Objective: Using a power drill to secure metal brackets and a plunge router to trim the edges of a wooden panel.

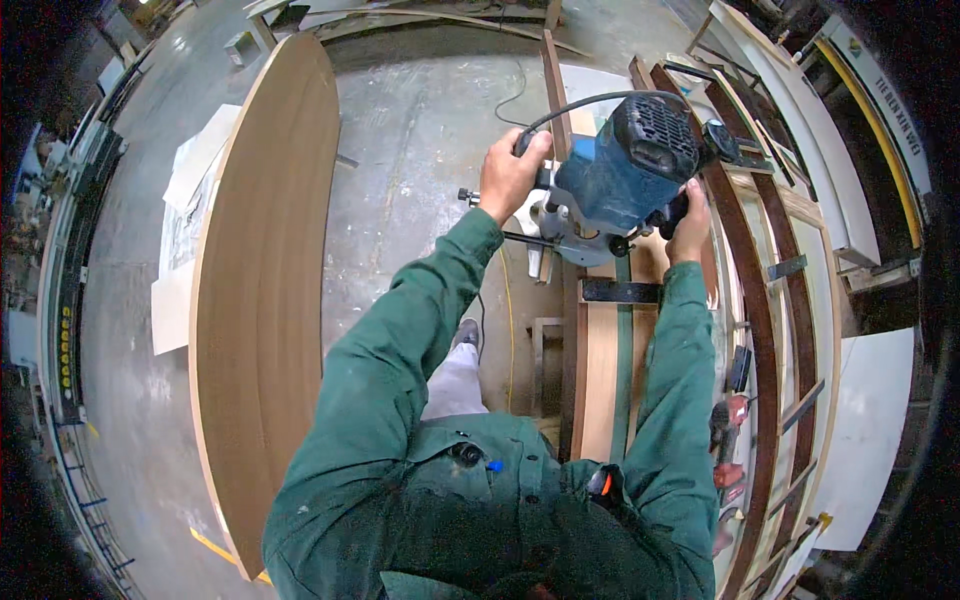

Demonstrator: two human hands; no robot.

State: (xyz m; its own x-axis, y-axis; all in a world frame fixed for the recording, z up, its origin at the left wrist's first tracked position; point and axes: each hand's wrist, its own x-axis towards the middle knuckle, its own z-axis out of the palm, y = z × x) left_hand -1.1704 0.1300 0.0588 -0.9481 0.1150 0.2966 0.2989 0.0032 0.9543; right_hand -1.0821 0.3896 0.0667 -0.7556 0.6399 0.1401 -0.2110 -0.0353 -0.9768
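Observation:
A blue and black plunge router point(620, 180) stands between my hands over the wooden workpiece point(600, 380) on my right side. My left hand point(512, 172) is wrapped round the router's left handle. On the other side my right hand point(690, 225) grips the right handle, partly hidden behind the tool. A black cable loops from near the left handle over the motor. Under the router's metal base, a dark clamp bar point(622, 291) crosses the workpiece; the bit itself is hidden.
To my left stands a long curved wooden panel point(265, 290). Brown frames point(750, 260) with metal plates lie at the right, next to a red power tool point(730, 440). A yellow cord point(510, 330) runs along the concrete floor point(400, 180). White sheets point(185, 240) lie beyond the panel.

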